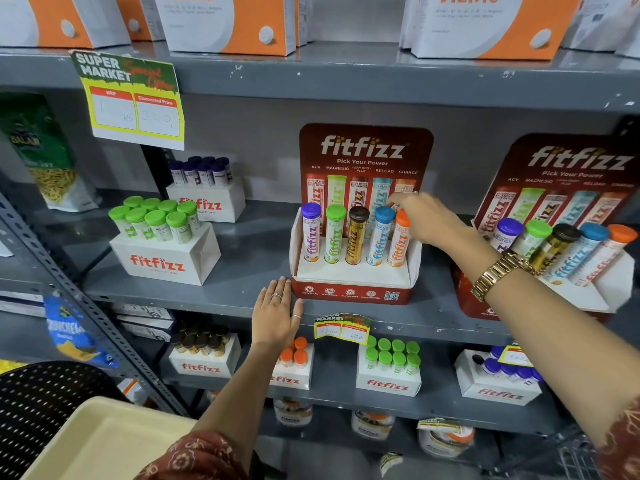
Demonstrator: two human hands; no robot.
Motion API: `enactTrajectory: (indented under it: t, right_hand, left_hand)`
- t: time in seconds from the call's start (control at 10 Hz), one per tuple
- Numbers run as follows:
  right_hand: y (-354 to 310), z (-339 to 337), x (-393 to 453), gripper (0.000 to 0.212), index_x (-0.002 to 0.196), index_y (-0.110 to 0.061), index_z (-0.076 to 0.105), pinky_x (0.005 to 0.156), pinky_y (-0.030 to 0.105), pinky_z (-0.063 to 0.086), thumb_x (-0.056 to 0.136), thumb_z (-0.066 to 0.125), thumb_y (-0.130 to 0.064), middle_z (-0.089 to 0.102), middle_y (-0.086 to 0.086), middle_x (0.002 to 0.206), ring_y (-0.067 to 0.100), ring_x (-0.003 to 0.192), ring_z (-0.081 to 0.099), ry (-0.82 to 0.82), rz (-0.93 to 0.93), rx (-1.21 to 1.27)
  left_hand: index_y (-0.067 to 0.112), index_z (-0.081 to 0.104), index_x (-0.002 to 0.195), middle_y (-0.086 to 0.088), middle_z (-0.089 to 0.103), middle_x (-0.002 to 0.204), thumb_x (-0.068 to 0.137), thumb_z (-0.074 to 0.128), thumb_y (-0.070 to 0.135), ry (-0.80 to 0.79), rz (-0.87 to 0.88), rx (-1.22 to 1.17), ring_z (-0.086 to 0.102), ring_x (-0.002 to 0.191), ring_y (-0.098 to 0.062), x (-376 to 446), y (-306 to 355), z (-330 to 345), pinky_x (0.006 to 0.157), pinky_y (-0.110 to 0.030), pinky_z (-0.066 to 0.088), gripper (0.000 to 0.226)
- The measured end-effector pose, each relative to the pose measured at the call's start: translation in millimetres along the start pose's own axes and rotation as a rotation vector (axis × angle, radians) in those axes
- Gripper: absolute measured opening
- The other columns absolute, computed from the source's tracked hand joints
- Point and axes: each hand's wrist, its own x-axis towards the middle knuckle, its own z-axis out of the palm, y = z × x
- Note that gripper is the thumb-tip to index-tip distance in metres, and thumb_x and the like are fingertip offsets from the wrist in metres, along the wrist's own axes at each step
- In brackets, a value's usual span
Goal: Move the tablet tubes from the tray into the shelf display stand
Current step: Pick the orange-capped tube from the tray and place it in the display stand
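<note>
- Head view, far left: the tray (104, 441) is seen at the bottom edge, and no tubes are visible on the part in frame, so the supply is judged used up or nearly so.
- The left hand (275, 315) is laid flat and open on the shelf (221, 289) edge, just beside the stand (353, 292); nothing is held.
- Five tubes are stood upright in the stand's front row: purple tube (310, 233), green tube (335, 235), brown tube (356, 237), blue tube (380, 239), orange tube (400, 242).
- The right hand (424, 220) is curled at the orange tube's cap, apparently seating it; whether it is gripped cannot be told.
- The row is judged full, with release alone remaining.
</note>
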Motion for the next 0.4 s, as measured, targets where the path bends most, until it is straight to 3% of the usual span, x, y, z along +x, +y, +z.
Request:
enactTrajectory:
  t: [0.2,0.3,0.4]
  right_hand:
    - [2.2,1.9,-1.9,0.059,0.139,-0.016,0.040,0.086,0.037,0.052,0.087,0.065,-0.004,0.052,0.013,0.137,0.029,0.116,0.056,-0.015,-0.007,-0.010]
    - [-1.8,-3.2,-10.0,0.060,0.139,-0.018,0.038,0.081,0.034,0.050,0.086,0.065,-0.008,0.051,0.010,0.138,0.028,0.115,0.056,-0.052,-0.003,-0.036]
    - [-7.2,-5.0,-18.2,0.057,0.138,-0.017,0.041,0.082,0.034,0.050,0.086,0.063,-0.008,0.052,0.009,0.137,0.028,0.116,0.056,0.009,0.001,-0.064]
  left_hand:
    - [0.014,0.016,0.145,-0.004,0.018,0.154,0.097,0.018,0.047,-0.048,0.005,0.007,0.010,0.141,-0.021,1.3,-1.8,-2.6,0.111,-0.031,-0.002,0.058]
    - [0.009,0.027,0.142,-0.010,0.028,0.150,0.098,0.029,0.037,-0.014,0.000,-0.094,0.021,0.139,-0.025,-2.8,1.8,-16.0,0.114,-0.037,0.010,0.052]
    - [0.005,0.042,0.132,-0.015,0.044,0.140,0.096,0.041,0.026,0.158,-0.061,-0.217,0.039,0.129,-0.030,-7.7,11.2,-30.8,0.108,-0.041,0.029,0.041]
